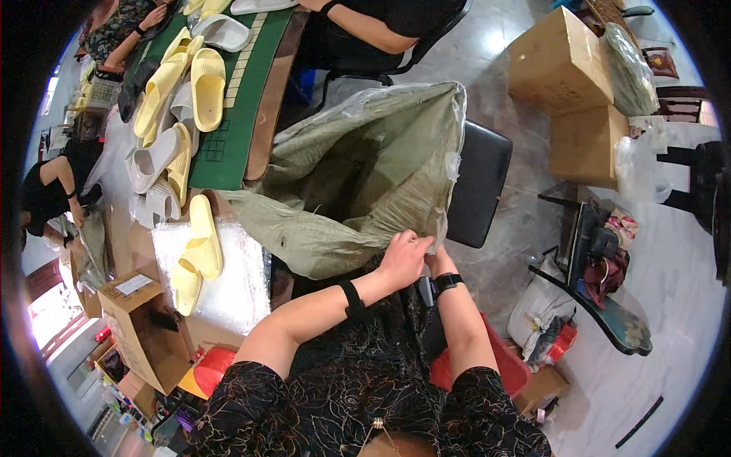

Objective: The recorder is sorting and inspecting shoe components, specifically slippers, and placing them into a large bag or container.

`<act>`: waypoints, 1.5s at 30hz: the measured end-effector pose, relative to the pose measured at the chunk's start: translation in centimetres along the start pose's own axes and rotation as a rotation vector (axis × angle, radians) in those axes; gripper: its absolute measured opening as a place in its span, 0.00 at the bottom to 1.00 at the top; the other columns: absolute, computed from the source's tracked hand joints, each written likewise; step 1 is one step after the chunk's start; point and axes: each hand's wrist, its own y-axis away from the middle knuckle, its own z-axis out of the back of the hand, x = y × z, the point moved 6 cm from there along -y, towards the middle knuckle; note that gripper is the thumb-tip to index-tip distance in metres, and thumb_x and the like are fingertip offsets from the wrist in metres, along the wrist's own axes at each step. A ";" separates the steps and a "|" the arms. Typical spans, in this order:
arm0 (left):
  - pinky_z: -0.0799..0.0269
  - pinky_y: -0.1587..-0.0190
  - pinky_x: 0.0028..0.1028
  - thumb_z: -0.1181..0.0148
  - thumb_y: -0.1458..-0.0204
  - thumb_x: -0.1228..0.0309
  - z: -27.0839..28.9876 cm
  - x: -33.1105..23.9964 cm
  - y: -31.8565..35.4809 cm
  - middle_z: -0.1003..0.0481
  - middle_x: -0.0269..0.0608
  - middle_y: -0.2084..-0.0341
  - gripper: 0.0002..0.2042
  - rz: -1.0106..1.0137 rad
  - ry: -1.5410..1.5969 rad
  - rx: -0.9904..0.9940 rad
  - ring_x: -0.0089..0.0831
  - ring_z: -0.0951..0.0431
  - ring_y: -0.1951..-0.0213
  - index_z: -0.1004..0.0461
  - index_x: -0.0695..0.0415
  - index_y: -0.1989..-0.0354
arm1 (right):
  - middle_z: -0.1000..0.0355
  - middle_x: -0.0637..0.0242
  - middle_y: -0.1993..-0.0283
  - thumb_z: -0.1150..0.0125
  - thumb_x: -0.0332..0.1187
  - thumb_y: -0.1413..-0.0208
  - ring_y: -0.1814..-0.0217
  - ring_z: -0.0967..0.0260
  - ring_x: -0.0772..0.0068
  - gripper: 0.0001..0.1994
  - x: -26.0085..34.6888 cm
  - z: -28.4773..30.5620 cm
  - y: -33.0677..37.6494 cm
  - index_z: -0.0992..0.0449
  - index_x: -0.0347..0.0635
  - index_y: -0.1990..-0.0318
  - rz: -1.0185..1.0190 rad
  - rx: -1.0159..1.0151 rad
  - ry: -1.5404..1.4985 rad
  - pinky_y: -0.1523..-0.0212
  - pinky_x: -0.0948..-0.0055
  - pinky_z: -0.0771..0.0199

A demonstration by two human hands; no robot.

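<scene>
A large olive-green sack with a pale lining edge gapes wide in front of me. Its inside is mostly in shadow. My left hand pinches the near rim, fingers closed on the material. Close beside it, my right hand is also closed at the same rim, partly hidden by the left hand and the fold. Black bands circle both wrists, and a small grey device sits by the right one. To the left of the sack, a yellow pair of slide sandals rests on a stack of clear plastic bags.
A green cutting mat on the left table bears several yellow and grey slides. Black stool stands right of the sack; cardboard boxes are stacked farther right. A co-worker's arm is at the far side. An open carton sits lower left.
</scene>
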 end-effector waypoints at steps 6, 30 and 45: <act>0.40 0.43 0.40 0.44 0.60 0.79 -4.7 2.1 3.1 0.37 0.53 0.40 0.36 -0.004 -0.273 0.132 0.47 0.35 0.44 0.42 0.62 0.36 | 0.28 0.71 0.67 0.49 0.45 0.40 0.72 0.34 0.77 0.15 0.6 -0.7 1.3 0.24 0.46 0.58 0.027 -0.060 0.036 0.73 0.77 0.37; 0.28 0.56 0.42 0.42 0.46 0.67 -1.4 6.9 1.1 0.27 0.47 0.55 0.17 0.311 0.145 -0.109 0.50 0.26 0.55 0.31 0.56 0.49 | 0.29 0.70 0.52 0.39 0.29 0.42 0.54 0.30 0.73 0.18 1.8 -2.5 1.0 0.33 0.41 0.45 0.199 0.126 -0.146 0.55 0.72 0.31; 0.24 0.66 0.33 0.42 0.54 0.71 -3.5 6.7 1.4 0.30 0.39 0.67 0.08 0.057 -0.342 -0.083 0.38 0.25 0.61 0.32 0.55 0.66 | 0.29 0.69 0.50 0.43 0.27 0.41 0.49 0.33 0.77 0.17 1.9 -1.7 0.3 0.34 0.38 0.45 0.462 0.140 0.274 0.49 0.74 0.34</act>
